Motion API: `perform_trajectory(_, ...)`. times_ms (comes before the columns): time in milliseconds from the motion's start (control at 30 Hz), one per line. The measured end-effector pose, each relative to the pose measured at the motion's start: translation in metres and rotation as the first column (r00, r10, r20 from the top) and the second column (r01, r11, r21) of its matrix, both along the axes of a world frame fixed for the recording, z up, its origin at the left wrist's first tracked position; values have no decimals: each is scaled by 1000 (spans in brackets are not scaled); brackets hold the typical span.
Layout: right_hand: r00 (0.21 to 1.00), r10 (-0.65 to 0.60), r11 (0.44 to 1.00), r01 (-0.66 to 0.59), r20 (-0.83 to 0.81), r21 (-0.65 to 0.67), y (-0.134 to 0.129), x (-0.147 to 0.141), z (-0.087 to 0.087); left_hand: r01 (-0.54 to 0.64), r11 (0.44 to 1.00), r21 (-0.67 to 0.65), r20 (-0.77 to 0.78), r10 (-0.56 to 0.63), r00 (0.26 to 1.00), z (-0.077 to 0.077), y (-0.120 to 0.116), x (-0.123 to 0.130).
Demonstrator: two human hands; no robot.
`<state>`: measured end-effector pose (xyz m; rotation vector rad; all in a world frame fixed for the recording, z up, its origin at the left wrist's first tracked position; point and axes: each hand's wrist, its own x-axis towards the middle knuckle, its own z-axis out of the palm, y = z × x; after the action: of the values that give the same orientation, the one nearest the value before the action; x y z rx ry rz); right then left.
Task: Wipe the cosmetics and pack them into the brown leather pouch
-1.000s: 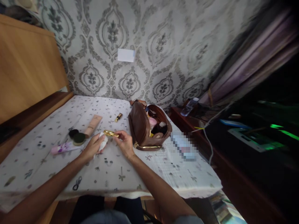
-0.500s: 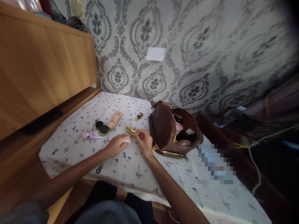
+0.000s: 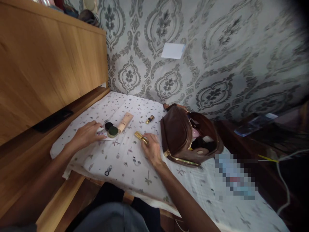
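My right hand (image 3: 152, 149) is closed on a gold lipstick tube (image 3: 141, 137), which points up and to the left above the patterned cloth. My left hand (image 3: 87, 134) curves over the near end of a white and purple tube (image 3: 109, 138), hiding most of it. A scrap of white tissue (image 3: 99, 130) shows at the left fingertips; whether they also grip the tube is unclear. Beside them sit a dark green round compact (image 3: 112, 131) and a small black round item (image 3: 108, 126). A beige squeeze tube (image 3: 126, 122) and a small black-and-gold tube (image 3: 150, 119) lie farther back.
A brown bag (image 3: 174, 132) stands unzipped on the right, with a pink item and dark items inside. Wooden furniture (image 3: 53, 58) borders the left side, and patterned wallpaper (image 3: 135, 77) rises behind. A blurred-out packet (image 3: 235, 177) lies at the right.
My left hand has moved left from near the right hand to the purple-and-white tube. The right hand still holds the gold lipstick tube. The view has shifted slightly.
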<state>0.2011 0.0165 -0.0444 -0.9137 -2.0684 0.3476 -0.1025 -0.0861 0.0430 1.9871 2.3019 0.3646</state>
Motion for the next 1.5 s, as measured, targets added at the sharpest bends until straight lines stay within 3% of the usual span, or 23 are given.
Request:
perform_trajectory(100,979,182,980,-188,87,65,-10,-24,12,56,995,-79,1,-56,998,-14,-9,-19)
perform_trajectory(233,913,339,934,-355,229,32,-17,-77,28,111,993,-50,32,-109,993,-29,-14,-25)
perform_trajectory(367,877,310,941,-338,366,13,-12,-119,30,172,983,-57,81,-167,983,-26,-17,-33)
perform_trajectory(533,876,233,957,-283,423,60,-7,-128,20,263,953,-153,183,-234,955,-10,-21,-52)
perform_trajectory(700,905,291,948,-317,311,34,-6,-119,13,436,880,-190,379,-343,859,2,-17,-47)
perform_trajectory(800,942,330,944,-328,66,-49,-11,-106,18,523,841,-141,473,-406,782,7,-9,-28)
perform_trajectory(867,925,357,913,-375,-128,-161,-16,-91,23,576,814,-82,528,-455,717,12,-1,-14)
perform_trajectory(933,874,396,808,-477,-280,-345,-23,-74,26,586,809,-37,582,-460,671,16,11,1)
perform_trajectory(1000,815,378,608,-577,-440,-546,-28,-58,26,576,817,-22,649,-426,630,18,24,15)
perform_trajectory(1100,734,141,297,-672,-665,-678,-32,-40,21,544,838,39,723,-400,563,16,46,39)
perform_trajectory(1167,675,-40,203,-717,-737,-667,-32,-31,19,504,856,112,731,-415,541,10,58,56)
perform_trajectory(1233,614,-157,210,-744,-773,-634,-30,-26,19,463,865,194,692,-456,560,3,66,75)
perform_trajectory(1400,503,-271,374,-730,-820,-572,-27,-24,23,443,825,352,337,-553,762,-11,70,116)
perform_trajectory(1500,493,-282,430,-702,-823,-568,-25,-24,21,472,815,337,233,-558,797,-12,74,125)
